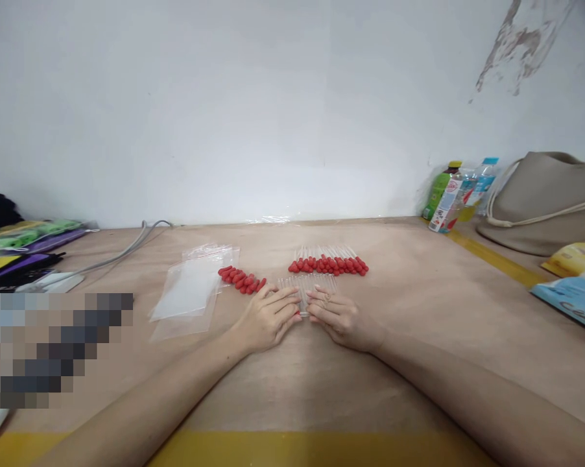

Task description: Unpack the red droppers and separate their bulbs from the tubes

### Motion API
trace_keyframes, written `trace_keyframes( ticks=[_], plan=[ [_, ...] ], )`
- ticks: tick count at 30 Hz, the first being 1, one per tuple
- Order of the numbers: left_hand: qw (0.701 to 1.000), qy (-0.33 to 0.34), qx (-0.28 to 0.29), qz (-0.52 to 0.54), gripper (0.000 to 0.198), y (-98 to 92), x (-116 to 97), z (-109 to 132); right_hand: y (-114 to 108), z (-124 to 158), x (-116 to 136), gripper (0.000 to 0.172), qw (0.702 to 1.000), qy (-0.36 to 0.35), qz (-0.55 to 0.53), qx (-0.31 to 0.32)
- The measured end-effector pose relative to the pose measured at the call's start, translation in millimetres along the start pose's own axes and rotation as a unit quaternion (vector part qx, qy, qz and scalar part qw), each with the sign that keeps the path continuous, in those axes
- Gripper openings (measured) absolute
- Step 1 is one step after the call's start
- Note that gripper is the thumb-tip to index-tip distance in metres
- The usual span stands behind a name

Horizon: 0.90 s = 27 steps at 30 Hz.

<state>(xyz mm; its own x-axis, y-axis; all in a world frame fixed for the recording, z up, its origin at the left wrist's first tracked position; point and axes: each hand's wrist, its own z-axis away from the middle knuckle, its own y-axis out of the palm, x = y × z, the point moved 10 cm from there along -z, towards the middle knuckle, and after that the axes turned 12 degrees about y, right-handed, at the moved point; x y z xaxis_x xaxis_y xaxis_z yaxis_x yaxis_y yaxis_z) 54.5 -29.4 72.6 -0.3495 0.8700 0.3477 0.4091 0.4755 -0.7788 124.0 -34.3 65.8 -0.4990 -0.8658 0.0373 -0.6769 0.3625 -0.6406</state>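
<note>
My left hand [272, 319] is closed, a bit of a red rubber bulb showing at its thumb and fingertips. Facing it, my right hand [340, 319] has its fingers closed on the end of a clear thin tube [305, 314], which lies crosswise between the two hands. Just beyond the fingertips, a row of clear tubes [312, 283] lies side by side on the table. Loose red rubber bulbs [241, 279] sit in a group left of them. Farther back are droppers [329, 263], clear tubes with red bulbs fitted, their bulbs toward me.
Clear plastic bags [188, 285] lie flat at the left. A grey cable [120, 255] runs along the left back. Drink bottles [448, 198] and a grey-beige bag [545, 201] stand at the back right, with a blue packet [572, 301] nearer. Yellow tape [273, 447] lines the front edge.
</note>
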Motion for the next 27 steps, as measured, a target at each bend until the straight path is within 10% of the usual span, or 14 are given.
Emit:
trace_keyframes(
  ticks=[15,22,27],
  plan=[
    [1.000,0.014,-0.011,-0.024,0.013,-6.7,-3,4,-16,8,-5,0.028,1.000,-0.012,-0.019,0.005],
    [0.926,-0.354,-0.115,-0.061,0.025,-58.6,121,81,-32,16,-86,0.021,0.951,0.293,0.081,-0.056],
    [0.835,-0.549,-0.041,-0.024,0.033,-51.0,191,158,-25,30,-112,0.026,0.881,0.447,0.149,0.026]
  ],
)
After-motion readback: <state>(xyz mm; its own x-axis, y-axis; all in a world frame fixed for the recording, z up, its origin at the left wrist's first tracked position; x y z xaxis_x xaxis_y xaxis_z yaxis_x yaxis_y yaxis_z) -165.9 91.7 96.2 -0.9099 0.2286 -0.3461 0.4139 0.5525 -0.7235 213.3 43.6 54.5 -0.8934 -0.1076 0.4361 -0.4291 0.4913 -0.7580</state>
